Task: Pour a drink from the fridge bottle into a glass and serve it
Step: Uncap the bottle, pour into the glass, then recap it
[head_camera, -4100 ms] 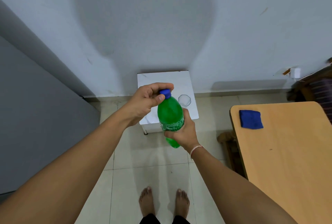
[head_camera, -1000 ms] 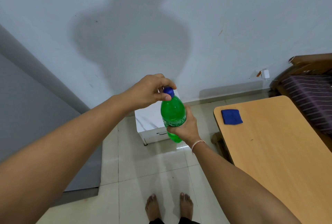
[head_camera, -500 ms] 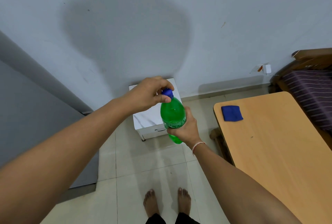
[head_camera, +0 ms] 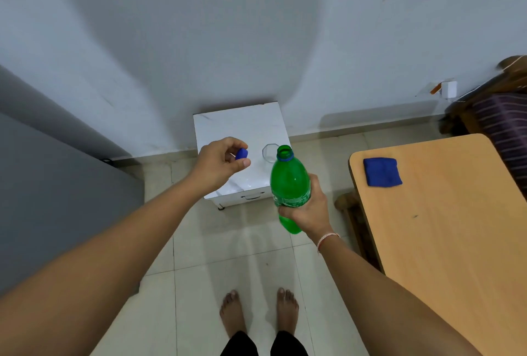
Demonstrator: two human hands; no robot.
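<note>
The green bottle [head_camera: 289,181] is held upright in the right hand [head_camera: 306,204], its mouth open. The blue cap [head_camera: 241,153] is pinched in the left hand [head_camera: 221,164], just beside it. Beyond both grips, the glass [head_camera: 269,152] is set on the small white surface [head_camera: 239,124].

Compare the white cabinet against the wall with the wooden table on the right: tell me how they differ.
The white cabinet has a glossy marbled top; the wooden table is matte tan. The cabinet carries a clear glass; the table carries a folded blue cloth. The cabinet stands lower, with a front handle. Both stand on the tiled floor.
</note>
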